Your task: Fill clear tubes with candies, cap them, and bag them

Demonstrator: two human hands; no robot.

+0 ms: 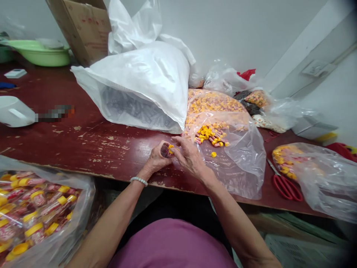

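My left hand [154,159] is closed around a small clear plastic tube [164,150], its open end turned up toward me. At the tube's mouth, my right hand [192,155] pinches a yellow cap [170,149]; whether the cap is inside the tube or only at its rim I cannot tell. Right of my hands, a clear bag [245,160] spills yellow caps with pink-and-white printed pieces [209,134]. One loose yellow piece [213,154] lies apart on the plastic. Behind my hands, a white sack [156,70] gapes open, full of clear tubes [136,108].
Lower left, a clear bag [89,190] holds many yellow-capped tubes. Red-handled scissors [287,186] lie at right beside another bag [315,178]. A white scoop [16,111], green basin [41,54] and carton [86,33] stand left. The table's worn front edge [117,175] is close.
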